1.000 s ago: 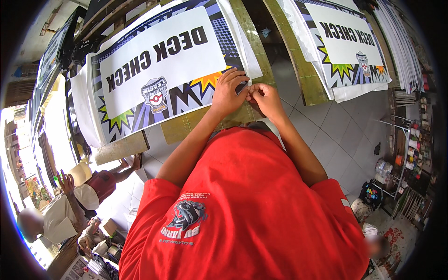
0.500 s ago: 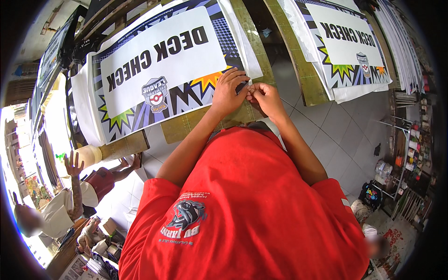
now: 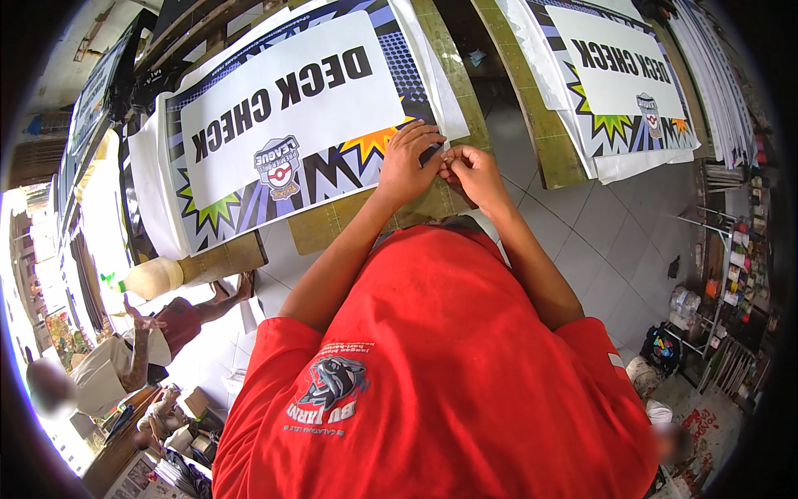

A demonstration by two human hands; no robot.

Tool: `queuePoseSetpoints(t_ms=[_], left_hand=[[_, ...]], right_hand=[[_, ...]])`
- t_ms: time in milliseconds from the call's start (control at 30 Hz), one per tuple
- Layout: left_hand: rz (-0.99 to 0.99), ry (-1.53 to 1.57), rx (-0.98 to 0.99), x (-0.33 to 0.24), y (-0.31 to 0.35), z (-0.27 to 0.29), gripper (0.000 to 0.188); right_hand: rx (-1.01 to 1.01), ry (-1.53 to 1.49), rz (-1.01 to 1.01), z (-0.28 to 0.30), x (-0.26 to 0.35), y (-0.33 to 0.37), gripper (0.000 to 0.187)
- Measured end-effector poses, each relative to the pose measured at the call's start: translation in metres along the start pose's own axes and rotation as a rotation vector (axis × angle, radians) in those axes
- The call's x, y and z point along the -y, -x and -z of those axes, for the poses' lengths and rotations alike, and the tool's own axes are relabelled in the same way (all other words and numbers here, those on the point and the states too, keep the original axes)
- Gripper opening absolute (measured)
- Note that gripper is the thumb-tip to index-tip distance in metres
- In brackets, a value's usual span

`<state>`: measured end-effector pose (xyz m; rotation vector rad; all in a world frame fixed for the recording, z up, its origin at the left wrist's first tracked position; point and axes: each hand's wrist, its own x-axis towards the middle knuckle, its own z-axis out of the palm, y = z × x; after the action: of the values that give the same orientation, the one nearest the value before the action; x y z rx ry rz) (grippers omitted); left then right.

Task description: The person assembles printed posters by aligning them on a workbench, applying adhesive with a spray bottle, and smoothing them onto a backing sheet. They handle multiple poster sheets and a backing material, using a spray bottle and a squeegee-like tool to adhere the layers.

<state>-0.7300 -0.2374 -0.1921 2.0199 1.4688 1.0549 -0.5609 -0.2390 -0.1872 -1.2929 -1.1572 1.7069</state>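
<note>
A printed sheet (image 3: 332, 170) lies on a worn board, with a white panel, dark lettering, a shield-shaped emblem and green and orange starbursts. My left hand (image 3: 406, 166) rests over its near right corner, fingers bent and the thumb and fingertips closed at that corner. Just beside it, my right hand (image 3: 474, 177) is closed in a pinch, fingertips meeting those of my left hand. Whatever the right fingertips pinch is too small and covered to make out. White backing sheets (image 3: 449, 104) stick out beyond the print's right edge.
A second board to the right carries a similar printed sheet (image 3: 623, 83). A pale bottle (image 3: 154, 279) sits by the left board's end. Another person (image 3: 112, 366) is at the lower left. Shelving (image 3: 719, 274) holds many small items at the right, above grey floor tiles (image 3: 573, 241).
The other person at the lower left has lowered a raised arm and shifted, leaving the bottle in fuller view. My hands stay at the sheet's corner, almost unmoved.
</note>
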Motion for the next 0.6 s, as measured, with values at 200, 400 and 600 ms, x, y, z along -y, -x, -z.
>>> queuePoseSetpoints(t_ms=[200,400,600], left_hand=[[0.049,0.221,-0.047,0.006,0.003,0.003,0.015],[0.183,0.254,0.126,-0.004,-0.003,0.024,0.019],[0.244,0.158,0.227,-0.005,-0.007,0.036,0.024]], right_hand=[[-0.014,0.111,-0.03,-0.01,0.016,0.005,0.011],[0.028,0.124,0.166,-0.018,0.012,-0.008,0.011],[-0.009,0.136,0.142,-0.024,0.008,-0.012,0.014]])
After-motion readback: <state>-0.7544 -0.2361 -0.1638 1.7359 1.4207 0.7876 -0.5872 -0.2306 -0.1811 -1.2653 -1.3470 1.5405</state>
